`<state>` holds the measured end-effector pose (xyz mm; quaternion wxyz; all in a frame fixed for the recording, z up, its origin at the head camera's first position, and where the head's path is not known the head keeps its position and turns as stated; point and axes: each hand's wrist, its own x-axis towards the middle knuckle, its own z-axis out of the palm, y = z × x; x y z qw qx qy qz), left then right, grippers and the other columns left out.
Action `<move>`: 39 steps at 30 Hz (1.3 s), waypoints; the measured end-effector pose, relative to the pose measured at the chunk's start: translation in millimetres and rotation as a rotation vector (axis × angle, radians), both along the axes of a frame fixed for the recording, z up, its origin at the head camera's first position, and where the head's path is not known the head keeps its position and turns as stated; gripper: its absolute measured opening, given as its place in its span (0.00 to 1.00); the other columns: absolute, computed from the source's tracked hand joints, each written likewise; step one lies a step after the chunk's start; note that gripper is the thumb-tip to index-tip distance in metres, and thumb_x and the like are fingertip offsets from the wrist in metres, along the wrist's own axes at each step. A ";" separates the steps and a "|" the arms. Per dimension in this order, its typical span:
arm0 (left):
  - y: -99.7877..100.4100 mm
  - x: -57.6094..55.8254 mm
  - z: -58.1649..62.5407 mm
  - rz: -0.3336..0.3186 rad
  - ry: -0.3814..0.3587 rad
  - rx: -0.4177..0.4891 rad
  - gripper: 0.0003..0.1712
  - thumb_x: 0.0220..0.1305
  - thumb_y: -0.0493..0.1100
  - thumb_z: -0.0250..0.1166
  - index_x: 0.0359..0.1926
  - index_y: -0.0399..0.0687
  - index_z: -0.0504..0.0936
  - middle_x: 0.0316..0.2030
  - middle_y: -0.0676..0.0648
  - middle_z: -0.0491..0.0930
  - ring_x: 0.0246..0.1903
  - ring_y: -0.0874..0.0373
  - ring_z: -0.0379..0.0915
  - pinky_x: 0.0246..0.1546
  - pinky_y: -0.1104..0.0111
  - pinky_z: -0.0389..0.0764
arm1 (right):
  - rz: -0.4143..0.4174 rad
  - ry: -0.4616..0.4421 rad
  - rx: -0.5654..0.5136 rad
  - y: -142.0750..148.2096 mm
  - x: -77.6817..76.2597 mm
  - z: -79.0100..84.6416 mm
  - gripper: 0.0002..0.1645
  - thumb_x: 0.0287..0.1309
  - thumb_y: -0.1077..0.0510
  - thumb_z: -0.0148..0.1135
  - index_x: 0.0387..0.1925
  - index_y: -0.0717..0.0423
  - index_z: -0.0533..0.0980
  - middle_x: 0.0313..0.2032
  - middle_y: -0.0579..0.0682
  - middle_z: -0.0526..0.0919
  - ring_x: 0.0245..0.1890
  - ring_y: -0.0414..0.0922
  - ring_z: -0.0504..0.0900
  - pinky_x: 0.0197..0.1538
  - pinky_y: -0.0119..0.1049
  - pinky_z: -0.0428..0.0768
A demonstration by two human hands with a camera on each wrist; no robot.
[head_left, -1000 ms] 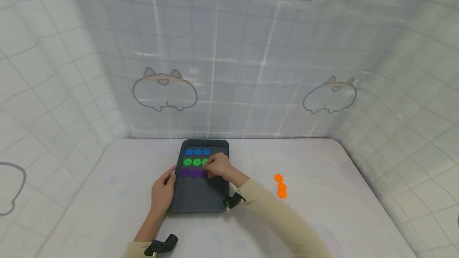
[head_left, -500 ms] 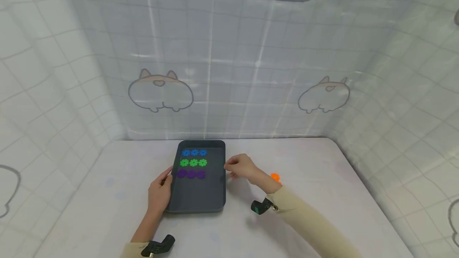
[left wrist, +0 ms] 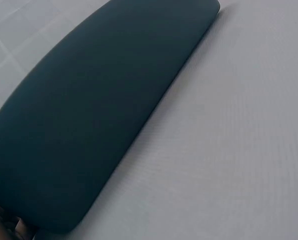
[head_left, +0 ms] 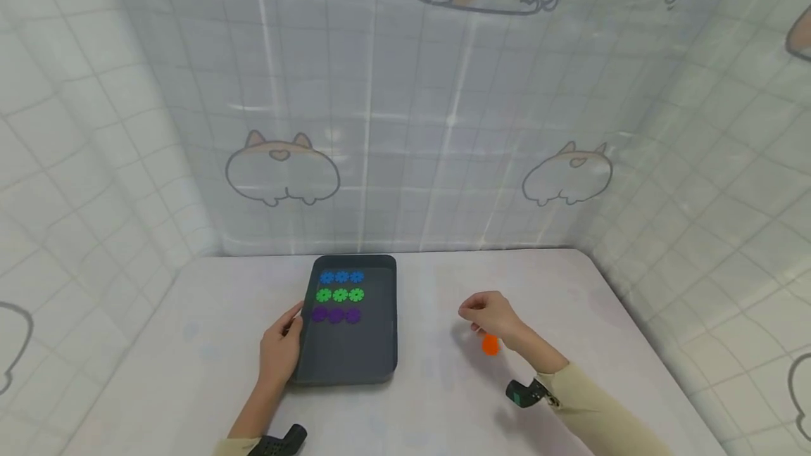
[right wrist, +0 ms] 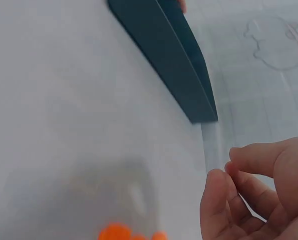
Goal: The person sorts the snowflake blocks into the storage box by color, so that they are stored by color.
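Observation:
My left hand (head_left: 279, 350) holds the left side of a dark grey rectangular tray (head_left: 370, 364). Inside lie rows of flat, notched plastic discs: three blue discs (head_left: 342, 277), three green discs (head_left: 340, 295) and three purple discs (head_left: 336, 315). Off to the tray's right, my right hand (head_left: 494, 314) hovers over the table with its fingers loosely bent. No piece shows between its thumb and fingertips in the right wrist view. Just below it lie orange discs (head_left: 491, 345), partly hidden by the hand; their tops (right wrist: 115, 232) peek in at the bottom of the right wrist view.
A white table (head_left: 431, 400) carries everything. Behind it and at both sides hang pale grid-patterned curtains (head_left: 412, 125) with cartoon animal drawings. The tray's outer wall (left wrist: 99, 115) fills much of the left wrist view.
My right hand has left the purple row inside the tray and moved right to the orange discs. My left hand stays at the tray's left side.

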<state>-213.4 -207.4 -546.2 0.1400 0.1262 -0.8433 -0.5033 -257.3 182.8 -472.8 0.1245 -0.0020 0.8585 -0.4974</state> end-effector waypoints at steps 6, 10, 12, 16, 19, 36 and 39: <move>-0.5 -2.2 -2.4 0.013 0.004 -0.007 0.22 0.76 0.46 0.48 0.65 0.47 0.74 0.49 0.39 0.80 0.41 0.52 0.70 0.40 0.61 0.69 | -0.095 0.000 0.007 25.1 10.1 -5.9 0.05 0.58 0.61 0.66 0.34 0.61 0.81 0.30 0.57 0.82 0.24 0.47 0.78 0.30 0.40 0.80; 0.5 -1.0 -3.5 0.014 -0.009 -0.005 0.22 0.76 0.45 0.48 0.65 0.47 0.74 0.48 0.39 0.80 0.42 0.51 0.71 0.42 0.61 0.69 | -0.131 -0.022 0.017 40.6 21.4 -14.6 0.07 0.56 0.62 0.68 0.35 0.62 0.80 0.30 0.54 0.82 0.24 0.47 0.77 0.29 0.40 0.79; 1.2 -0.1 -3.7 0.013 -0.011 -0.005 0.22 0.76 0.45 0.48 0.65 0.46 0.74 0.48 0.38 0.79 0.43 0.50 0.71 0.43 0.60 0.69 | -0.152 -0.028 0.023 47.4 27.4 -19.9 0.08 0.55 0.62 0.69 0.35 0.62 0.80 0.29 0.53 0.81 0.23 0.46 0.76 0.29 0.39 0.79; 1.5 1.0 -2.8 0.023 -0.009 -0.001 0.22 0.75 0.45 0.48 0.65 0.46 0.74 0.49 0.38 0.79 0.44 0.50 0.71 0.44 0.58 0.68 | -0.182 -0.009 0.044 56.4 35.6 -29.3 0.09 0.54 0.62 0.70 0.35 0.62 0.80 0.27 0.52 0.80 0.22 0.46 0.75 0.28 0.38 0.78; 1.0 0.9 -3.0 0.024 -0.014 -0.002 0.22 0.76 0.45 0.47 0.65 0.46 0.74 0.49 0.38 0.79 0.43 0.50 0.70 0.43 0.59 0.68 | -0.198 -0.004 0.068 60.5 39.3 -35.8 0.09 0.53 0.60 0.71 0.35 0.60 0.80 0.27 0.51 0.80 0.23 0.46 0.75 0.28 0.37 0.77; 1.2 0.9 -2.1 0.014 -0.003 -0.013 0.22 0.76 0.45 0.48 0.65 0.47 0.74 0.46 0.39 0.80 0.40 0.51 0.70 0.39 0.61 0.68 | -0.163 0.099 0.135 58.5 42.9 -53.0 0.15 0.42 0.64 0.77 0.36 0.58 0.83 0.25 0.48 0.77 0.20 0.43 0.74 0.23 0.35 0.75; 1.2 0.9 -2.1 0.012 0.001 -0.013 0.22 0.76 0.45 0.48 0.65 0.47 0.74 0.46 0.39 0.80 0.39 0.51 0.70 0.39 0.62 0.68 | -0.153 0.128 0.168 57.7 42.5 -55.0 0.15 0.40 0.63 0.78 0.34 0.58 0.83 0.25 0.47 0.77 0.21 0.43 0.74 0.24 0.35 0.75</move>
